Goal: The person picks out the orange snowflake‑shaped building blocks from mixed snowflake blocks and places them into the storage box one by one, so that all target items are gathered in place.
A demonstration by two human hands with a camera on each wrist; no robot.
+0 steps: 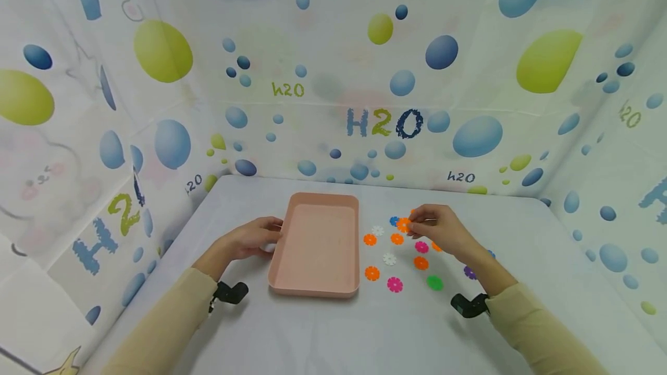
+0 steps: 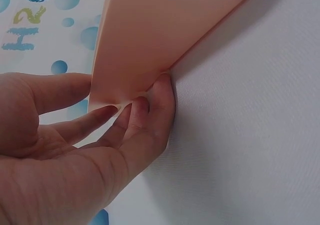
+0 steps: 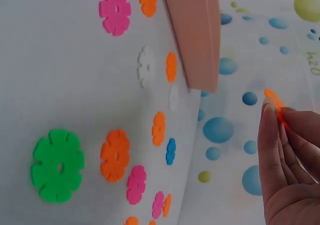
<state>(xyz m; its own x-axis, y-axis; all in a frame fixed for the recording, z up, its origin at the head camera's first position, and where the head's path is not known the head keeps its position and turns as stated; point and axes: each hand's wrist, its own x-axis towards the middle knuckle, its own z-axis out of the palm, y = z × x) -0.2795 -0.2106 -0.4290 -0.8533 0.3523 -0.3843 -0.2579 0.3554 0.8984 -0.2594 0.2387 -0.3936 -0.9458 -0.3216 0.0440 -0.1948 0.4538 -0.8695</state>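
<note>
My left hand (image 1: 255,237) is at the left side of a shallow pink tray (image 1: 323,242), its loosely bent fingers touching the outer wall. In the left wrist view, fingertips of the left hand (image 2: 120,140) meet the tray wall (image 2: 145,35) near its lower edge. Between thumb and fingers, my right hand (image 1: 443,230) pinches an orange flower-shaped disc (image 1: 403,224) above the table. The right wrist view shows this orange disc (image 3: 273,101) nearly edge-on in the right hand (image 3: 290,160). Beneath the hand lie another orange disc (image 1: 397,239) and a pink disc (image 1: 421,246).
Several more notched discs lie flat right of the tray, among them a green one (image 1: 435,283), a white one (image 1: 389,259) and a purple one (image 1: 470,272). My right forearm partly covers some. A patterned curtain (image 1: 333,74) surrounds the white table (image 1: 292,334) at the back and sides.
</note>
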